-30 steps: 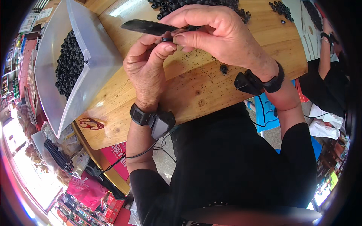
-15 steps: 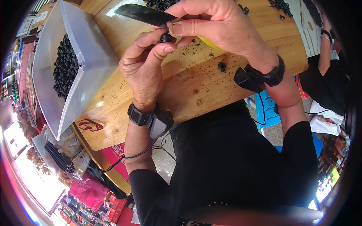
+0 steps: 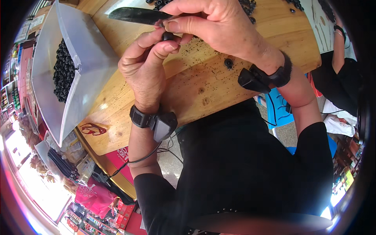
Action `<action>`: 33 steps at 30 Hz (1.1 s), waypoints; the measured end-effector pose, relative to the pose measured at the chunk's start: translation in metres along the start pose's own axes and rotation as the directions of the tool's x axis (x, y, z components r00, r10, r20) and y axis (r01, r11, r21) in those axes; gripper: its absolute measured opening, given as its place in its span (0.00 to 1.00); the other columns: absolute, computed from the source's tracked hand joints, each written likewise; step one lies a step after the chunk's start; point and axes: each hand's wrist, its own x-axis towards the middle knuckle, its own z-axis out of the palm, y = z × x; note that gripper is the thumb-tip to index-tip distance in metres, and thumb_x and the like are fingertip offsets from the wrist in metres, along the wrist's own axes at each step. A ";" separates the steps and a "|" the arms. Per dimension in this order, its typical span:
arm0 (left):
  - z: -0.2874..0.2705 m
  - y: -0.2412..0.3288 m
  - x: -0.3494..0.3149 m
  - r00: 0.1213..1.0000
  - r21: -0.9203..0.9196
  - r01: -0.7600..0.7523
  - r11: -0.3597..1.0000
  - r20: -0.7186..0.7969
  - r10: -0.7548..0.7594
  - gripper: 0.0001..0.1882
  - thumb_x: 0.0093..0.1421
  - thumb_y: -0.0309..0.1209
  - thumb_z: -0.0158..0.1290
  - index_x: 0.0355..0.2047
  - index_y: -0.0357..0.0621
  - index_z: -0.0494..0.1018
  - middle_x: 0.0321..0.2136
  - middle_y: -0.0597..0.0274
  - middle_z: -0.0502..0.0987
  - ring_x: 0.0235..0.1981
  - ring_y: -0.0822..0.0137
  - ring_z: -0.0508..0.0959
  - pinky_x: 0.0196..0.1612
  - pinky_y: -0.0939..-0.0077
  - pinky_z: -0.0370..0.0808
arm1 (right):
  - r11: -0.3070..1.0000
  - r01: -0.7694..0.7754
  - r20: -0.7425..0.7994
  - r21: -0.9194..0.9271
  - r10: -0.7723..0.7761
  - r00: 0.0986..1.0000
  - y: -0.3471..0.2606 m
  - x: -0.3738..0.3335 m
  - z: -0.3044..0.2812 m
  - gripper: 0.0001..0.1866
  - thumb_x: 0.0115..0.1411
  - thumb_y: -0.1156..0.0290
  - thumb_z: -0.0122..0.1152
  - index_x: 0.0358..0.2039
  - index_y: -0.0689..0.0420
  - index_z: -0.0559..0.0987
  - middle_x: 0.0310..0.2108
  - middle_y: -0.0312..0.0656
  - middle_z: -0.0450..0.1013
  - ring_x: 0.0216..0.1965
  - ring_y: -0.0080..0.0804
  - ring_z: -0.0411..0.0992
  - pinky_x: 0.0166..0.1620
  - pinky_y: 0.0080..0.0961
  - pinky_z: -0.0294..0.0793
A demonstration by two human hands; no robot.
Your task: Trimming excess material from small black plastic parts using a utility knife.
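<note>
My left hand point(image 3: 144, 68) pinches a small, round, shiny black part point(image 3: 167, 36) between thumb and fingers. In my right hand point(image 3: 225, 31) is a knife point(image 3: 135, 15), its dark blade pointing left above the part. The knife's handle is mostly hidden by my fingers, and my two hands meet at the part. Tiny dark crumbs are scattered over the wooden table point(image 3: 184, 103) beneath them. A single black part point(image 3: 228, 63) lies on the wood near my right wrist.
Left of my hands, a translucent plastic bin point(image 3: 96, 55) lies tilted with many black parts point(image 3: 64, 74) inside. More black parts point(image 3: 247, 7) lie at the table's far side. A red looped object point(image 3: 93, 129) rests near the left edge. Another person's arm point(image 3: 338, 53) shows at far right.
Both hands, with the knife and the black part, have shifted slightly left and up in the picture. The blade now lies more level, and the grips stay the same.
</note>
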 end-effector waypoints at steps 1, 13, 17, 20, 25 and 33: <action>-0.001 0.000 0.001 1.000 -0.020 0.016 1.000 0.008 -0.016 0.12 0.53 0.16 0.57 0.39 0.35 0.76 0.32 0.57 0.79 0.30 0.71 0.79 0.41 0.78 0.77 | 1.000 0.001 0.001 0.004 -0.001 1.000 -0.001 0.002 -0.002 0.05 0.55 0.81 0.60 0.34 0.65 0.79 0.24 0.40 0.75 0.25 0.21 0.72 0.27 0.19 0.70; -0.003 0.001 0.004 0.999 -0.200 -0.003 0.980 0.038 0.011 0.15 0.53 0.18 0.57 0.43 0.33 0.74 0.34 0.54 0.79 0.33 0.65 0.79 0.41 0.72 0.78 | 0.917 -0.244 0.186 0.315 0.192 0.964 -0.012 0.004 -0.014 0.09 0.59 0.77 0.58 0.41 0.64 0.79 0.28 0.38 0.77 0.27 0.17 0.72 0.29 0.14 0.72; -0.006 0.000 0.003 1.000 -0.208 0.016 0.978 0.030 -0.010 0.14 0.53 0.17 0.57 0.42 0.33 0.74 0.33 0.54 0.79 0.33 0.65 0.79 0.40 0.72 0.78 | 0.919 -0.228 0.217 0.322 0.163 0.962 -0.013 0.004 -0.014 0.10 0.58 0.78 0.59 0.41 0.64 0.79 0.32 0.39 0.76 0.28 0.18 0.73 0.31 0.14 0.73; -0.007 -0.002 0.003 0.999 -0.175 -0.025 0.984 0.021 0.029 0.13 0.53 0.17 0.57 0.40 0.33 0.75 0.33 0.54 0.79 0.32 0.66 0.79 0.39 0.73 0.78 | 0.967 0.247 0.168 0.059 -0.254 0.953 -0.001 0.011 -0.011 0.10 0.57 0.79 0.60 0.41 0.64 0.79 0.33 0.40 0.76 0.29 0.21 0.73 0.32 0.16 0.73; -0.010 -0.003 0.004 1.000 -0.104 -0.009 0.994 0.018 0.011 0.11 0.52 0.16 0.58 0.38 0.34 0.76 0.33 0.54 0.79 0.31 0.68 0.79 0.39 0.75 0.78 | 0.697 0.606 0.198 -0.384 -0.579 0.791 0.008 0.008 0.000 0.08 0.55 0.81 0.60 0.37 0.65 0.79 0.30 0.42 0.75 0.28 0.25 0.73 0.30 0.20 0.71; 0.000 0.001 0.003 1.000 -0.100 0.025 0.995 0.020 -0.023 0.12 0.50 0.16 0.59 0.37 0.34 0.77 0.32 0.58 0.79 0.31 0.69 0.78 0.38 0.78 0.78 | 0.947 0.272 0.074 -0.173 -0.263 0.962 0.008 0.006 -0.010 0.04 0.56 0.81 0.59 0.32 0.65 0.78 0.24 0.41 0.74 0.26 0.23 0.72 0.28 0.20 0.69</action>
